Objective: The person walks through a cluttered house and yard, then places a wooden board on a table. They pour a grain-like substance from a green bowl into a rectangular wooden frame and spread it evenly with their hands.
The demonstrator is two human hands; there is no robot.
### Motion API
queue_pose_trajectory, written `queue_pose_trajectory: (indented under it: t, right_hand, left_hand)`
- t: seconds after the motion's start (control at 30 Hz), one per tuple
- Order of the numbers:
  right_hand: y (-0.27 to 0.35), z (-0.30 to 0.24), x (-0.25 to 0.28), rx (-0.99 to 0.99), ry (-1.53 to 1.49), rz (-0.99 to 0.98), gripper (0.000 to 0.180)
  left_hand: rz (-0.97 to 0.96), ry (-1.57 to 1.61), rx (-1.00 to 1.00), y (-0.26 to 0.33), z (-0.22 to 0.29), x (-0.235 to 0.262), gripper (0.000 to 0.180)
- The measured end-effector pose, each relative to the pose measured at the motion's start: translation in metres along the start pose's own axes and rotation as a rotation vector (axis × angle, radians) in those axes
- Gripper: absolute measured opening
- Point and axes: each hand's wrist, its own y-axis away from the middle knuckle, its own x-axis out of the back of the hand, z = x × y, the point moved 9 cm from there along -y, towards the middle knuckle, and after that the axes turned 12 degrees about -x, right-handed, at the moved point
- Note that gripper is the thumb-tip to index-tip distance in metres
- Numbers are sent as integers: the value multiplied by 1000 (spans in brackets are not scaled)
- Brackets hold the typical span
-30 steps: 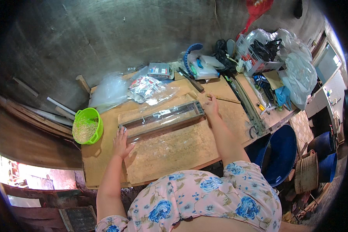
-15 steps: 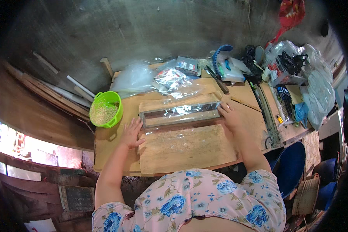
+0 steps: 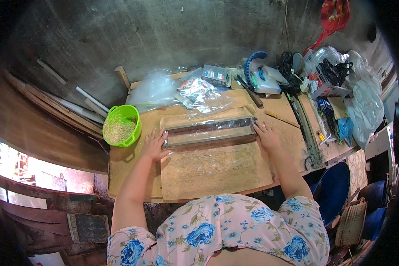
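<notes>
A long, narrow rectangular frame (image 3: 212, 143) with dark inner walls and clear plastic over it lies between my hands. It rests across the far part of a thin tan sheet (image 3: 217, 170) with a worn surface. At its left end is my left hand (image 3: 155, 145), fingers spread and fingertips touching the frame's corner. My right hand (image 3: 267, 135) lies along the right end, its fingers stretched out and touching the edge. Neither hand is wrapped round the frame. Whether the frame has a bottom cannot be made out through the shiny plastic.
A green basket (image 3: 138, 131) of pale shavings or grains stands left on the wooden table (image 3: 119, 177). Clear plastic bags (image 3: 153, 91), a flat grey box (image 3: 214, 74) and a yellowish stick (image 3: 282, 119) lie farther back. At right are a grey crate (image 3: 328, 92) and a blue tub (image 3: 334, 190).
The frame has shifted slightly and its tilt has changed, showing more of its dark inner far wall. My left hand has slid slightly away from me; my right fingers have moved slightly down the frame's end.
</notes>
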Motion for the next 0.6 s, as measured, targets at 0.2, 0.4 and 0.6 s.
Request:
queue_pose_trajectory:
  t: [0.2,0.4,0.6]
  right_hand:
    - [-4,18,-6,-98,-349,-20,49]
    - [-11,-20,64,-10,-308,-112,45]
    - [-34,-14,25,124,-445,-150,32]
  left_hand:
    - [59,20,-17,-6,1,10,83]
    - [160,-49,-226,19,14,24,78]
    - [120,-16,-281,3,25,26,66]
